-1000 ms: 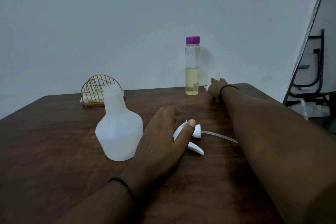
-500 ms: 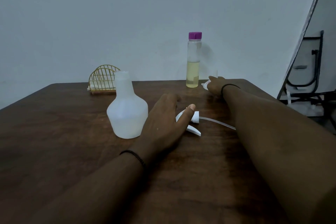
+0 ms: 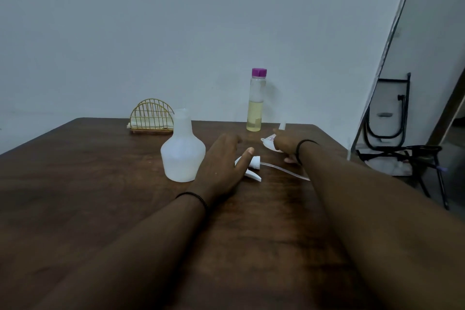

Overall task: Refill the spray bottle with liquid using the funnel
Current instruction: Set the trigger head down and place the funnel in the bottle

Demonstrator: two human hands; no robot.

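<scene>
Our right hand [image 3: 286, 145] grips the white funnel [image 3: 270, 142], near the capped bottle [image 3: 256, 103] beyond it. Our left hand [image 3: 221, 166] rests flat and relaxed between the uncapped spray bottle [image 3: 182, 156] and its sprayer [image 3: 253, 167].

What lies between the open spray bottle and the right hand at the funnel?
In the head view, the left hand and the removed trigger head lie between the spray bottle and the right hand.
</scene>
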